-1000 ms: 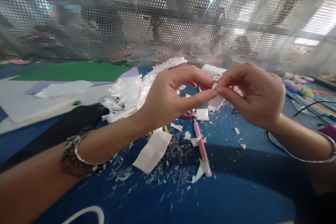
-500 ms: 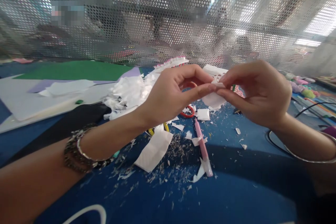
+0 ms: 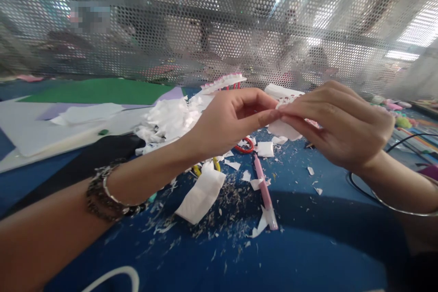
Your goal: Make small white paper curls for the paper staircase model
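Above the blue table (image 3: 308, 255), my left hand (image 3: 226, 121) and my right hand (image 3: 342, 123) meet fingertip to fingertip. Both pinch one small white piece of paper (image 3: 285, 128), which hangs below the fingers. A dark beaded bracelet sits on my left wrist, a thin metal bangle on my right. Under the hands lie a pink pen (image 3: 264, 191), red-handled scissors (image 3: 244, 146), partly hidden by my left hand, and a folded white paper slip (image 3: 200, 196).
A heap of white paper scraps (image 3: 167, 121) lies behind my left hand, with fine shreds scattered over the table. Green, purple and white sheets (image 3: 92, 93) cover the left side. A perforated metal screen (image 3: 219, 27) closes the back. A black cable (image 3: 407, 139) runs at right.
My right hand has turned flatter, its fingers now stretched over the paper piece, and both hands have shifted slightly to the right. The paper stays pinched between them.
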Demonstrator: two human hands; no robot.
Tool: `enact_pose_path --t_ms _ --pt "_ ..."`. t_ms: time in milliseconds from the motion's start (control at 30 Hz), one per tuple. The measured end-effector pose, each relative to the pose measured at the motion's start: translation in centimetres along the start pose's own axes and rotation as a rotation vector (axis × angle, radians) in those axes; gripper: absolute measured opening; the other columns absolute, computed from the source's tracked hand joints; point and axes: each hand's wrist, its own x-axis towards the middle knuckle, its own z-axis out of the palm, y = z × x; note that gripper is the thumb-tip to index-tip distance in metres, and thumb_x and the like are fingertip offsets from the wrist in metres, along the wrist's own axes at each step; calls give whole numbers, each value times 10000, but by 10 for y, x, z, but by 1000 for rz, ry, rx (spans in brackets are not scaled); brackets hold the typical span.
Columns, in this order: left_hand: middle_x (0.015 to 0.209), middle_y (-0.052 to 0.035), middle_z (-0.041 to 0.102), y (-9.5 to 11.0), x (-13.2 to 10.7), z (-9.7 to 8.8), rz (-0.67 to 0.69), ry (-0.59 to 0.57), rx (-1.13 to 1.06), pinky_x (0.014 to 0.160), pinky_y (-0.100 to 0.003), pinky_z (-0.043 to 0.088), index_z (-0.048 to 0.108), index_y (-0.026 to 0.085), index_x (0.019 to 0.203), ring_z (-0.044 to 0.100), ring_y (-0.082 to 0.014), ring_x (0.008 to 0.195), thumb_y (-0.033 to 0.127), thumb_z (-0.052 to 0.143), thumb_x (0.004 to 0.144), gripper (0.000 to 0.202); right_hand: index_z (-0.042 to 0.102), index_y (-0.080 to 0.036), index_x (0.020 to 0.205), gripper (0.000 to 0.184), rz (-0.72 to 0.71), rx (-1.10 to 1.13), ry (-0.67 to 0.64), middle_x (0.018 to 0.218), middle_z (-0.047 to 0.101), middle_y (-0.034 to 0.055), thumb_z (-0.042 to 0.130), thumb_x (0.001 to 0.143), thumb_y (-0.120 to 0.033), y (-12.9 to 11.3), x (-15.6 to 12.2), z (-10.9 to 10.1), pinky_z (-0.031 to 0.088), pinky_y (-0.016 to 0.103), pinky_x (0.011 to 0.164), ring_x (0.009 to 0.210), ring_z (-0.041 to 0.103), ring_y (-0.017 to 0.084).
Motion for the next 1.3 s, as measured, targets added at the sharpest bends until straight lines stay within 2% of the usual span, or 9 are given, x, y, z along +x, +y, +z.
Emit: enact_pose_path --t_ms 333,500,567,767,900,1067,1300 --pt "689 4 629 0 -2 1 -32 -69 39 522 -169 451 627 148 778 572 -83 619 408 620 750 261 577 -175 815 40 -41 56 -15 765 629 9 540 829 -170 6 5 4 487 276 666 732 576 115" --pt "653 9 616 -4 0 -1 -33 -48 38 497 -183 430 640 158 771 553 -79 570 364 605 771 209 591 -205 890 81 173 165 -184 826 646 13 542 826 -203 6 9 -5 499 245 649 714 594 101" --pt "643 7 615 -5 0 -2 -38 -53 29 489 -193 418 649 162 773 544 -83 556 338 611 767 180 600 -235 894 104 214 170 -230 848 656 8 545 819 -189 5 11 -8 504 249 670 734 601 110" --pt "637 1 616 -5 1 -2 -78 -67 52 492 -205 408 645 157 761 540 -92 557 312 610 767 159 603 -244 868 119 142 102 -151 845 648 8 521 823 -169 4 8 -5 485 279 734 793 592 133" --pt "691 -6 639 -6 1 0 -73 -46 66 540 -214 433 633 160 764 566 -104 615 311 604 771 154 597 -226 852 117 202 64 -177 824 629 15 480 849 -224 6 5 2 473 285 705 759 577 133" --pt "770 -16 654 -5 -3 3 40 15 222 649 -214 451 625 157 790 588 -109 715 223 588 783 77 578 -208 828 111 238 113 -239 805 615 25 479 852 -252 9 4 9 456 264 654 723 567 127" --pt "779 -19 658 -5 -7 5 64 63 329 667 -241 462 639 178 804 593 -131 728 212 549 804 96 581 -206 788 96 342 167 -213 739 616 4 511 827 -259 10 2 15 450 238 595 656 572 107"
